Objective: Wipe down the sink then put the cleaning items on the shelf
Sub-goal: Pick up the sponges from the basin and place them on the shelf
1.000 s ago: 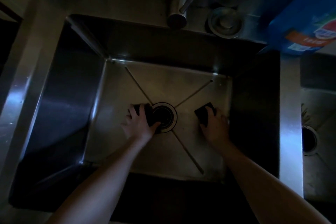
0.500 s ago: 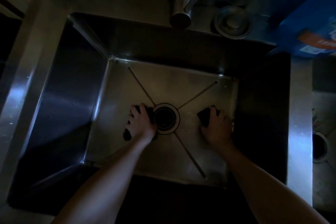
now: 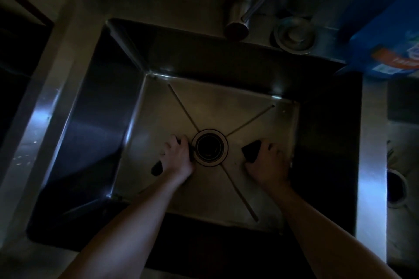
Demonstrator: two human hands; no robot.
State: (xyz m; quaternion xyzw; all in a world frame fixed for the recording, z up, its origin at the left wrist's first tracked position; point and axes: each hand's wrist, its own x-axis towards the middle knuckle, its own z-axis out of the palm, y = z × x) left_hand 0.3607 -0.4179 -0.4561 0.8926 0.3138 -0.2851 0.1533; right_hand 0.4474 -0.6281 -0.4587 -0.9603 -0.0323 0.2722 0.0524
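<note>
Both my hands are down on the floor of the steel sink (image 3: 95, 120). My left hand (image 3: 176, 158) presses a dark sponge (image 3: 157, 168) flat just left of the drain (image 3: 209, 147), fingers spread over it. My right hand (image 3: 267, 165) grips a second dark pad (image 3: 250, 152) near the sink's right wall, fingers curled on it. A blue package (image 3: 385, 36) sits at the counter's far right corner.
</note>
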